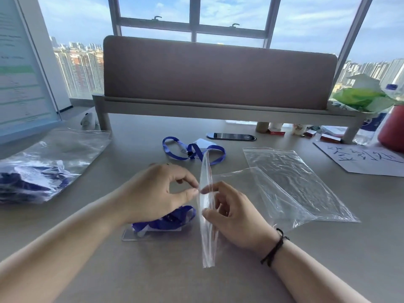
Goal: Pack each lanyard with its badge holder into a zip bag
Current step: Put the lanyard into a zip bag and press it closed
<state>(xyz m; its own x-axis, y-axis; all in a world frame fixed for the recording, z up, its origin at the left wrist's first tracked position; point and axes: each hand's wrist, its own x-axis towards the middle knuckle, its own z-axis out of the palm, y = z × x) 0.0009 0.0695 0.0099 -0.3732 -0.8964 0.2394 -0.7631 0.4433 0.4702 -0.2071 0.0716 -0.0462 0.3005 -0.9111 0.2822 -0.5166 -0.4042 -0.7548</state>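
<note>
At the centre of the frame both hands are working the mouth of a clear zip bag [206, 206], held upright on edge. The left hand [157, 191] is pinching one lip between thumb and forefinger; the right hand [236, 213] is pinching the opposite lip. A bundled blue lanyard with its badge holder [161, 224] is lying just below the left hand. The film is looking thin, light, floppy and slippery, so gripping it right at the stiffer zip strip seems wisest
</note>
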